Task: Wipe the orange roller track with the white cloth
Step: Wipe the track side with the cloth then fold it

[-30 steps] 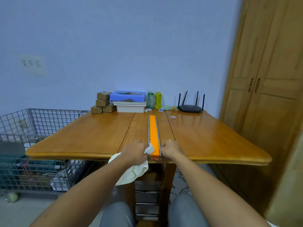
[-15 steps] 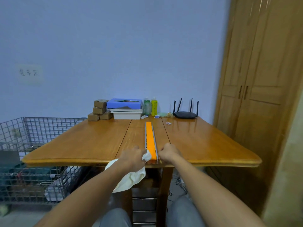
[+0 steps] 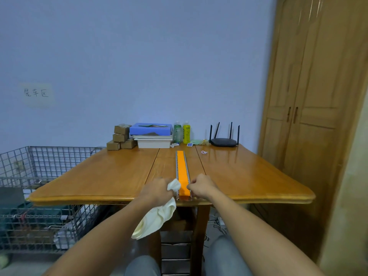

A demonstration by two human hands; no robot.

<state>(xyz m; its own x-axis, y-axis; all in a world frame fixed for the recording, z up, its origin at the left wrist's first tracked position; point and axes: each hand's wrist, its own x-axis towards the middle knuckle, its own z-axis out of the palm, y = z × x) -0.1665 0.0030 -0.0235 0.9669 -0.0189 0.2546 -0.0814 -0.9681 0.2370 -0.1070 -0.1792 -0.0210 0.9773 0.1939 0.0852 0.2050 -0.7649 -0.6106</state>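
A long orange roller track (image 3: 182, 169) with metal side rails lies lengthwise down the middle of the wooden table (image 3: 111, 176), its near end at the front edge. My left hand (image 3: 157, 189) grips a white cloth (image 3: 157, 218); a bunched part of it presses against the track's left rail near the near end, and the rest hangs below the table edge. My right hand (image 3: 200, 186) is closed against the track's right rail at the same end, pinching it.
At the table's far edge stand small cardboard boxes (image 3: 120, 137), a blue box on a white tray (image 3: 152, 134), two bottles (image 3: 182, 132) and a black router (image 3: 224, 141). A wire cage (image 3: 39, 196) stands left. Wooden wardrobe doors (image 3: 310, 116) rise on the right.
The view has tilted upward, so the table and hands sit lower in frame. Both hands stay at the track's near end, the left still holding the cloth against it.
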